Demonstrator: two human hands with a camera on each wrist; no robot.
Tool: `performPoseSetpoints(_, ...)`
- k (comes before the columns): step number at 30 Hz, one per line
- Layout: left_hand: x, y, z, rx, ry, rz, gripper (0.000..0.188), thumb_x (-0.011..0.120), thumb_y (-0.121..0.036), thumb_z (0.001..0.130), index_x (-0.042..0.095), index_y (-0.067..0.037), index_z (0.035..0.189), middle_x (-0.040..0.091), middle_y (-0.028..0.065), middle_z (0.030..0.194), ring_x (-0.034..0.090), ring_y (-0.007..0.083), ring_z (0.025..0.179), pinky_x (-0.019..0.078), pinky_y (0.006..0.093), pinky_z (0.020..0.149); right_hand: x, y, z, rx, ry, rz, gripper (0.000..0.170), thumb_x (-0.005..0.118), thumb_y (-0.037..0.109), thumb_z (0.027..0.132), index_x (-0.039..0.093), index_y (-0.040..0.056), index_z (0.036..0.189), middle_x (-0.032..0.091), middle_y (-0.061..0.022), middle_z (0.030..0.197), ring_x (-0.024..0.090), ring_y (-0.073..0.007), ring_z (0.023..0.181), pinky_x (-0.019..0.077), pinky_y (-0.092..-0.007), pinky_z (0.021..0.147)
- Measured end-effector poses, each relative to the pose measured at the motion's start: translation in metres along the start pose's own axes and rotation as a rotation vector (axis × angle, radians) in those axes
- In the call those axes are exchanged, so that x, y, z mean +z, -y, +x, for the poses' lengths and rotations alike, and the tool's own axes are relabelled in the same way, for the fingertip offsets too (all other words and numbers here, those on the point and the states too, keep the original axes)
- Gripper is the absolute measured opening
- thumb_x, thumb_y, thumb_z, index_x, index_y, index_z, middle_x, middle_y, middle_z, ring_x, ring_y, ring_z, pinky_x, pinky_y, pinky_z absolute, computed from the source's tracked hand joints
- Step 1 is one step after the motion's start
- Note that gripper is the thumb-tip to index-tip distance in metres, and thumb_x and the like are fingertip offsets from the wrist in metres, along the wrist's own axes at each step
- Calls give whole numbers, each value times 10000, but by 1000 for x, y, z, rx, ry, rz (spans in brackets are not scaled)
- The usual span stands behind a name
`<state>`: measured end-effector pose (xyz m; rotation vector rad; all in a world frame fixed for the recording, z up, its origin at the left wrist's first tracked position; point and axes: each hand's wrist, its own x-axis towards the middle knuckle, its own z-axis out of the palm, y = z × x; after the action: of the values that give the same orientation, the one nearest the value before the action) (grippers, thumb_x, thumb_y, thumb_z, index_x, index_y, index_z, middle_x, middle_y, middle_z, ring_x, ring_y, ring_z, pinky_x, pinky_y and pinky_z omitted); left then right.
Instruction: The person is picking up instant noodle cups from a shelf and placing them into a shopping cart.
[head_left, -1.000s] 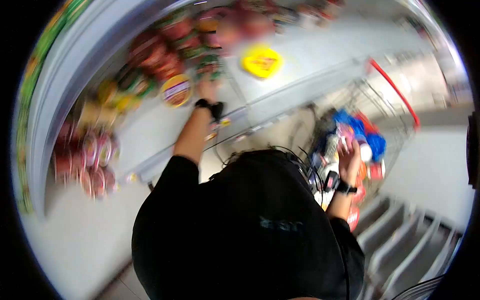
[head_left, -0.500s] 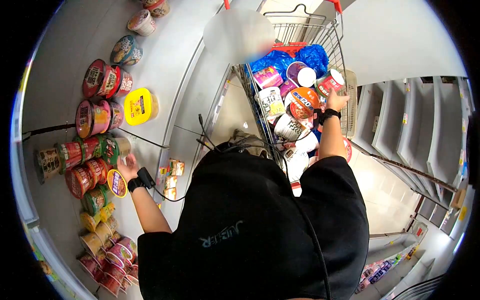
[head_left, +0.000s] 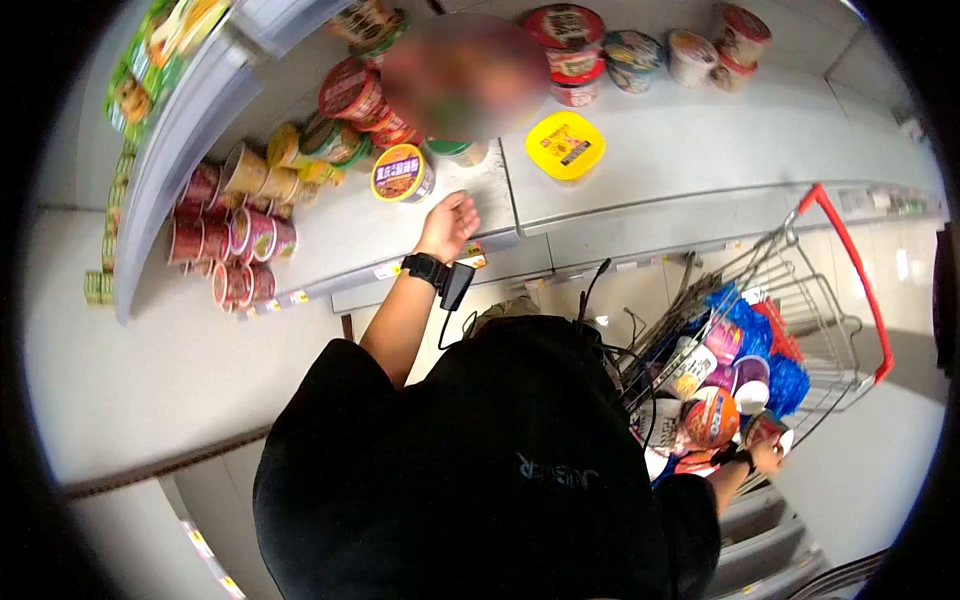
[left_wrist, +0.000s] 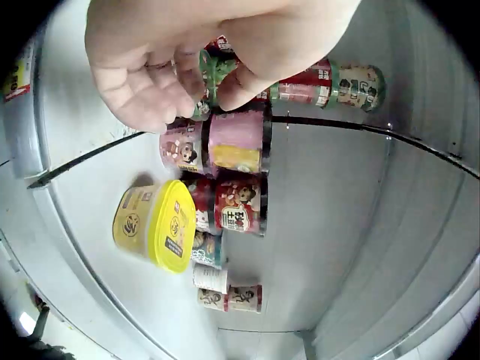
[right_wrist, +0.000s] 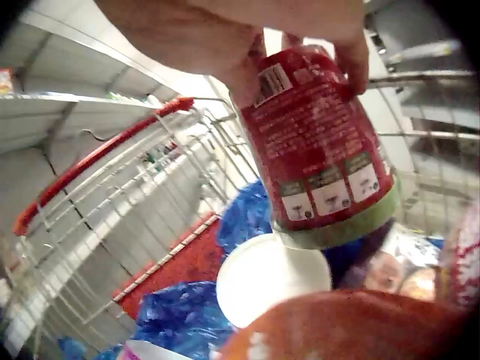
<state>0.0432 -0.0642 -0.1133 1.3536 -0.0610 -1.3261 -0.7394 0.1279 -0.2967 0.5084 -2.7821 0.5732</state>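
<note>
My left hand [head_left: 450,228] hovers over the front of the shelf, palm up with fingers loosely curled and nothing in them. Just beyond its fingertips stands a green-rimmed cup [head_left: 458,152]; a round tub with a yellow-edged purple lid [head_left: 402,174] is to its left. In the left wrist view the hand [left_wrist: 217,52] overlaps stacked noodle cups, with a yellow-lidded square tub [left_wrist: 172,225] lower down. Over the shopping cart, my right hand [head_left: 766,458] grips a red instant noodle cup [right_wrist: 319,142] around one end, its pale green rim tilted down among the cart's goods.
The wire shopping cart [head_left: 812,345] with a red handle [head_left: 858,270] holds several cups, an orange-lidded bowl [head_left: 711,417] and blue plastic bags [head_left: 787,388]. Stacked pink cups [head_left: 262,238] stand on the shelf at left. Grey shelving [head_left: 750,535] rises behind the cart.
The head view has swung round toward the shelf. My left hand has drawn back from the green-rimmed cup toward the shelf's front edge. My right hand keeps hold of the red noodle cup over the cart.
</note>
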Motion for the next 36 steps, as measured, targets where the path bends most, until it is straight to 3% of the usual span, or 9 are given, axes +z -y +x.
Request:
performPoseSetpoints(1,6,2,-4,-15,43,18,136,551,-193,883,534,-108,987,553,16,873,533,146,756,482,305,724,-21,18,1,-89,-121,21,394,720,405,730,668,20,791,611,-205,978,598,-308,860,501,-443,719)
performPoseSetpoints(5,34,7,-28,-22,192,129,156,545,-205,896,536,-100,1012,555,14,911,539,139,806,476,302,739,-104,128,-9,84,291,1222,301,671,225,841,576,-32,964,608,-161,1034,596,-235,905,493,-346,806)
performPoseSetpoints(10,88,14,-59,73,662,385,272,581,-226,897,503,-92,1120,560,33,1038,547,134,914,463,291,790,-202,309,-89,-83,1164,1533,333,556,187,906,476,-10,1161,561,-159,1150,562,-278,1050,464,-398,910)
performPoseSetpoints(15,121,-8,-99,209,1017,518,974,815,-141,663,189,-76,1405,351,133,1355,422,211,1207,397,361,980,-218,437,-205,-208,2104,1606,358,476,217,948,438,25,1248,548,-136,1195,546,-310,1090,449,-446,946)
performPoseSetpoints(17,116,-16,-98,876,1000,566,1124,869,-158,580,130,-81,1424,324,120,1377,334,205,1275,311,370,1051,-237,469,-245,-80,2209,1504,347,455,234,959,438,52,1254,548,-141,1192,559,-319,1072,460,-454,934)
performPoseSetpoints(22,94,-37,-98,1000,806,355,1260,887,-157,543,-11,-88,1424,270,113,1399,295,205,1297,250,376,1086,-244,497,-302,-107,2343,1420,253,432,224,967,474,23,1114,562,-190,1126,594,-368,1006,519,-403,867)
performPoseSetpoints(25,82,-44,-97,973,690,89,1152,882,-112,539,90,-79,1375,327,130,1323,391,208,1223,345,365,1027,-235,500,-320,-144,2390,1315,256,447,230,962,475,17,1101,564,-184,1122,607,-368,984,525,-414,854)
performPoseSetpoints(33,38,-68,-42,1267,186,336,723,878,-146,546,357,-60,1040,425,67,1032,485,143,963,436,277,849,-249,503,-343,-243,2205,1244,341,461,221,960,419,30,1239,494,-162,1225,615,-352,976,527,-393,833)
performPoseSetpoints(36,40,-100,-42,962,175,180,711,874,-170,534,377,-37,1024,457,89,1000,506,165,976,454,316,836,-246,489,-322,-204,2045,1285,380,480,254,947,419,20,1239,510,-182,1205,612,-340,971,526,-385,813)
